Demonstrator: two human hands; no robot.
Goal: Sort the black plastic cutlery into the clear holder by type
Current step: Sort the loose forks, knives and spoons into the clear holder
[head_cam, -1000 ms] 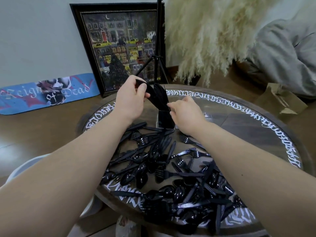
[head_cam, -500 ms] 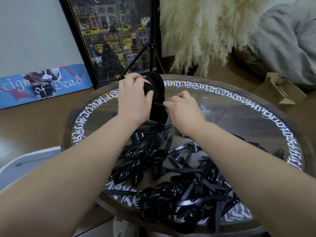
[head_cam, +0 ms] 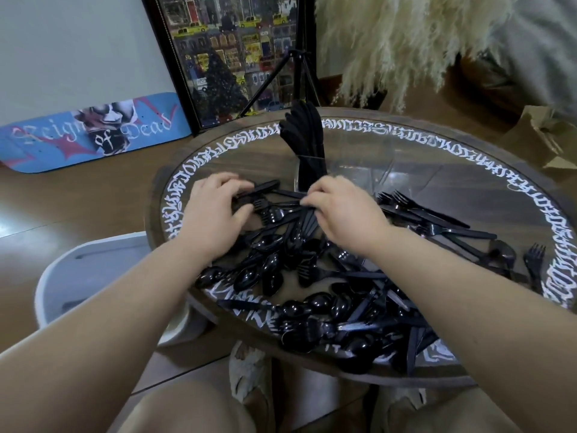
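Observation:
A clear holder stands near the far middle of the round glass table, with a bunch of black knives upright in its left compartment. A heap of black plastic spoons, forks and knives covers the near half of the table. My left hand lies on the heap's far left edge, fingers curled round a black knife. My right hand is just in front of the holder, its fingertips pinching a thin black handle in the heap.
Loose forks and knives lie spread to the right. Beyond the table lean a framed picture, a tripod, pampas grass and a blue skateboard deck. A white tub sits low left, a paper bag at right.
Both hands came down from the holder's top to the heap on the table. The knives that the left hand held now stand in the holder. The camera tilted down.

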